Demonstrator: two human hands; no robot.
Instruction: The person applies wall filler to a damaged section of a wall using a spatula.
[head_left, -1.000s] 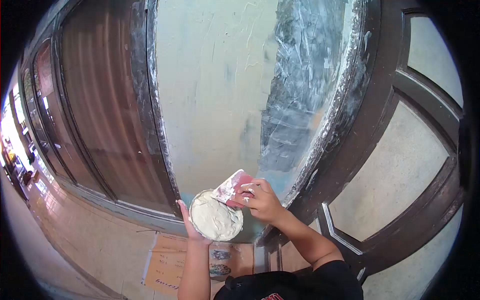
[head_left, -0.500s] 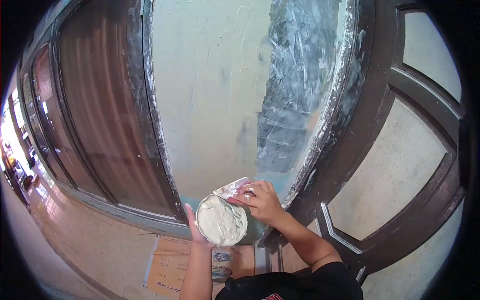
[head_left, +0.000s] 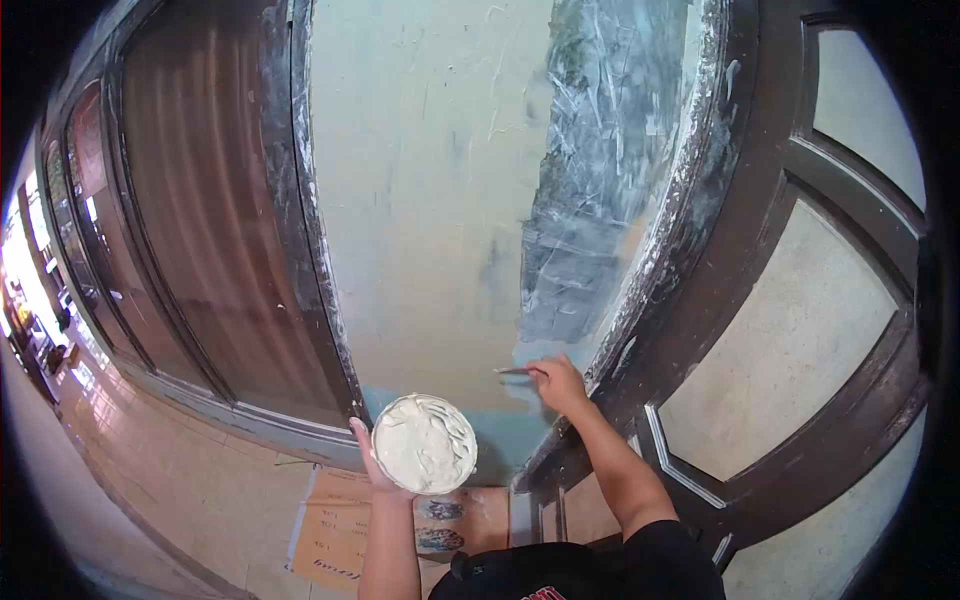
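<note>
My left hand [head_left: 374, 462] grips a round tub [head_left: 474, 462] from its left side and below; most of the fingers are hidden under it. Creamy white putty [head_left: 424, 444] fills the tub to the rim, its surface ridged. To the right, my right hand [head_left: 558, 384] is closed on a putty knife [head_left: 518, 371], seen nearly edge-on and pointing left. The blade overlaps the lower part of the wall panel [head_left: 430, 250], which has a smooth cream coat on the left and a rough blue-grey strip [head_left: 590, 200] on the right.
Dark wooden frames stand on both sides, with a brown panelled window [head_left: 200, 200] at left and a door with pale panels [head_left: 790, 350] at right. Orange cardboard with handwriting [head_left: 330, 530] lies on the tiled floor [head_left: 220, 490] below.
My right hand has moved the putty knife off the tub's rim, rightward and over to the wall, turning it edge-on. The tub in my left hand has shifted slightly left.
</note>
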